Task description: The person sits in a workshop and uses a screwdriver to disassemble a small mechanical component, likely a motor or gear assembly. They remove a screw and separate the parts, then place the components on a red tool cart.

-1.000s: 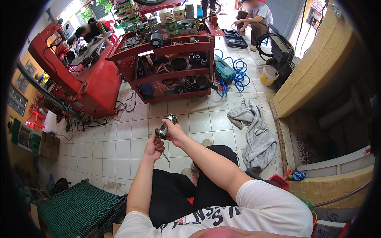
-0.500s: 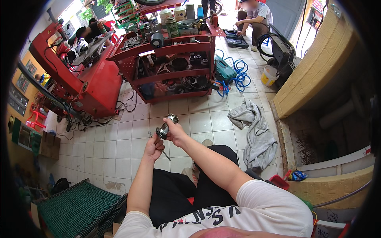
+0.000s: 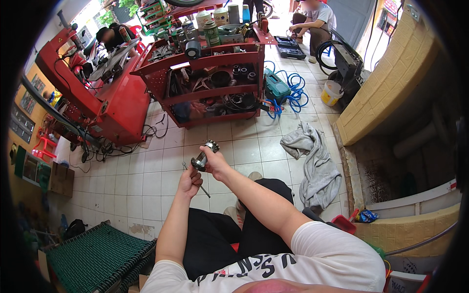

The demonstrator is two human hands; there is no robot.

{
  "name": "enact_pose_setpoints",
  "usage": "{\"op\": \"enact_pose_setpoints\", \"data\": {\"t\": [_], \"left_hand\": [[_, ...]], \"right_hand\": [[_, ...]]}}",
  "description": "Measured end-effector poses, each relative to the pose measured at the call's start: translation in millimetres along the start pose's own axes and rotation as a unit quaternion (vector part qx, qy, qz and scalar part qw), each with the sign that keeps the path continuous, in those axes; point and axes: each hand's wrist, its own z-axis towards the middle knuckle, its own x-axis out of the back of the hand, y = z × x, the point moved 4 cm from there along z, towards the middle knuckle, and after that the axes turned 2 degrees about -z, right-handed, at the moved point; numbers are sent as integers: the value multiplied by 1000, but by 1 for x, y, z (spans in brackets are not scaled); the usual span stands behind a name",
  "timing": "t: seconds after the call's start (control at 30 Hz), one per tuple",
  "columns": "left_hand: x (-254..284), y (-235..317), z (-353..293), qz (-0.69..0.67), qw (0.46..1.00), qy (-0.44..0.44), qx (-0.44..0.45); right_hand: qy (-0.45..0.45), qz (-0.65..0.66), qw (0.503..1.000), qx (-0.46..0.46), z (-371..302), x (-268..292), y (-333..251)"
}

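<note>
Above my lap, my right hand (image 3: pixel 217 165) grips a metal hub-like part (image 3: pixel 199 160), a cylinder with a dark toothed ring (image 3: pixel 212 145) at its upper end and a dark flange at its lower end. It is held tilted, the toothed end pointing up and away from me. My left hand (image 3: pixel 188 182) is closed round a thin metal rod (image 3: pixel 206 192), which runs slantwise through the fist and sticks out at both ends. The left fingertips are close beside the flanged end of the part; whether they touch it I cannot tell.
A red tool cart (image 3: pixel 215 105) loaded with parts and cans stands ahead, a red machine (image 3: pixel 122 115) to its left. A grey cloth (image 3: pixel 317 171) lies on the tiles at right, past it a white bucket (image 3: pixel 331 94). A green woven seat (image 3: pixel 97 256) is at lower left. Another person (image 3: pixel 315 22) crouches by a black case.
Both hands keep nearly the same place and grip. The metal part looks slightly turned in my right hand. At the far left, the person behind the red machine has raised their head a little.
</note>
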Motion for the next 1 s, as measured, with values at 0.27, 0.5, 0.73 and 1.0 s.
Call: {"op": "enact_pose_setpoints", "data": {"t": [0.27,0.5,0.73,1.0], "left_hand": [[1,1,1,-20,999,-38,-23],[-4,3,0,2,998,-30,-52],[-6,4,-1,12,999,9,-41],[-6,4,-1,43,998,17,-48]], "right_hand": [[-27,22,999,-14,-2,-2,-1],[-32,33,999,-20,2,-1,3],[-19,29,999,-5,5,0,4],[3,8,1000,-3,5,1,5]]}}
